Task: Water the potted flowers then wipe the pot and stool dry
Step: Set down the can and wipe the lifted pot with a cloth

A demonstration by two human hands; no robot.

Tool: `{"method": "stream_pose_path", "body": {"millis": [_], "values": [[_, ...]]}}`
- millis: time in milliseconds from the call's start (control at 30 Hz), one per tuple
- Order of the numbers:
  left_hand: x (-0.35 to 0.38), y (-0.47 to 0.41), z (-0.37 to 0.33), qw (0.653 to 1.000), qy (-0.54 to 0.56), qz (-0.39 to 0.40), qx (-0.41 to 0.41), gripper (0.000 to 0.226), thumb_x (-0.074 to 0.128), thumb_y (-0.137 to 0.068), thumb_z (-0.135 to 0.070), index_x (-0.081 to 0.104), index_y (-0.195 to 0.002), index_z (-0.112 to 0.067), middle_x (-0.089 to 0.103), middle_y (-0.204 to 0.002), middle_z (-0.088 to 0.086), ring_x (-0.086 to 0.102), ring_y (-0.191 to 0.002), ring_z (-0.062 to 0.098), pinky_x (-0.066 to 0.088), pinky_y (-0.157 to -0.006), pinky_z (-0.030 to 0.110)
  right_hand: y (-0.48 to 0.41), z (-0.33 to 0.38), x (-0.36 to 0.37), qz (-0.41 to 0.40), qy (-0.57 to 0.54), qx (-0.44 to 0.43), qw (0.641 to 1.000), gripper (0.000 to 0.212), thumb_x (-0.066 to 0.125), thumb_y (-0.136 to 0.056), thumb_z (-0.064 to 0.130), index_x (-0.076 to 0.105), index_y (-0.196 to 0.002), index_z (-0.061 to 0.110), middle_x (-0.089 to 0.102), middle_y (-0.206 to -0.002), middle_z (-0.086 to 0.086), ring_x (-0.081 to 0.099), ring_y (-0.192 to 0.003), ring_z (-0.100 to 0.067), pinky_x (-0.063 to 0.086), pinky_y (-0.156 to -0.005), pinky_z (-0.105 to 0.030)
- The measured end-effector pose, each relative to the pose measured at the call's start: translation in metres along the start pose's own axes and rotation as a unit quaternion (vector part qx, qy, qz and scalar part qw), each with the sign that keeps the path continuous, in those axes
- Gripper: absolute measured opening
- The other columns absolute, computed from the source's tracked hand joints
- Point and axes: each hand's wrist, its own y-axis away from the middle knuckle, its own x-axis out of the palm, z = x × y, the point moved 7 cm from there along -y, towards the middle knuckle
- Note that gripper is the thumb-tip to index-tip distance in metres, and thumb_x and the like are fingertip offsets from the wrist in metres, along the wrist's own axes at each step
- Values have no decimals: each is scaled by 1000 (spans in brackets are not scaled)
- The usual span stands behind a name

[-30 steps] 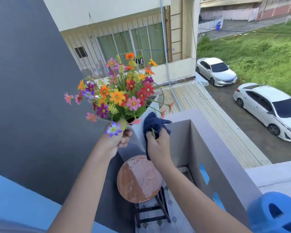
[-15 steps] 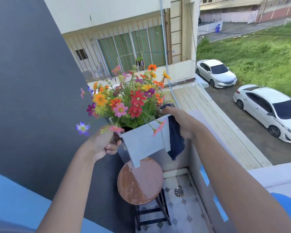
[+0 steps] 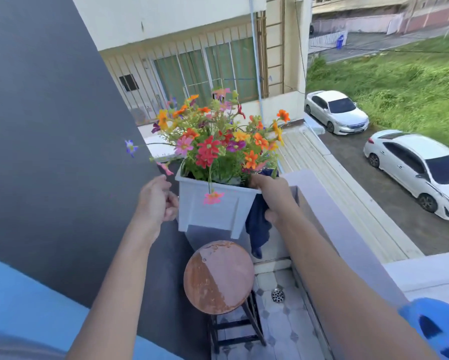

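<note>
A white square pot (image 3: 213, 211) full of colourful flowers (image 3: 218, 141) is held upright in the air above the round brown stool (image 3: 218, 276). My left hand (image 3: 157, 201) grips the pot's left side with curled fingers. My right hand (image 3: 274, 197) grips the pot's right corner and presses a dark blue cloth (image 3: 258, 229) against it; the cloth hangs down below the hand. The stool's seat looks wet, half in sun and half in shade.
A dark grey wall (image 3: 62, 152) stands close on the left. A grey balcony parapet (image 3: 342, 229) runs along the right. A blue watering can (image 3: 436, 328) shows at the bottom right. The tiled floor (image 3: 290, 331) has a drain (image 3: 277, 295).
The pot has turned from tilted to level and upright above the stool. My right hand has moved from rubbing the pot's side to gripping its right corner with the cloth.
</note>
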Motion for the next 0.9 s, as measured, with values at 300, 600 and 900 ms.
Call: {"method": "stream_pose_path", "body": {"millis": [300, 600, 900], "values": [[61, 21, 45, 996, -69, 33, -43, 51, 49, -95, -41, 44, -136, -11, 69, -71, 20, 38, -35, 16, 28, -39, 20, 8, -3, 25, -19, 6, -114, 993, 35, 70, -67, 5, 38, -65, 18, 36, -57, 1, 35, -55, -15, 29, -51, -26], [61, 6, 55, 982, -87, -16, -166, 40, 25, -102, -18, 44, -131, 1, 61, -78, 24, 30, -35, 13, 23, -39, 15, 16, -32, 32, -3, 71, -112, 991, 40, 69, -64, 21, 29, -61, 21, 32, -57, 4, 31, -52, -16, 29, -56, -31], [48, -22, 58, 990, 4, -2, -144, 41, 21, -89, -2, 61, -84, 6, 64, -58, 21, 37, -39, 13, 20, -38, 17, 36, -53, 42, 55, 44, -164, 984, 28, 66, -85, 21, 54, -90, -4, 52, -76, -4, 52, -70, -12, 41, -67, -33]]}}
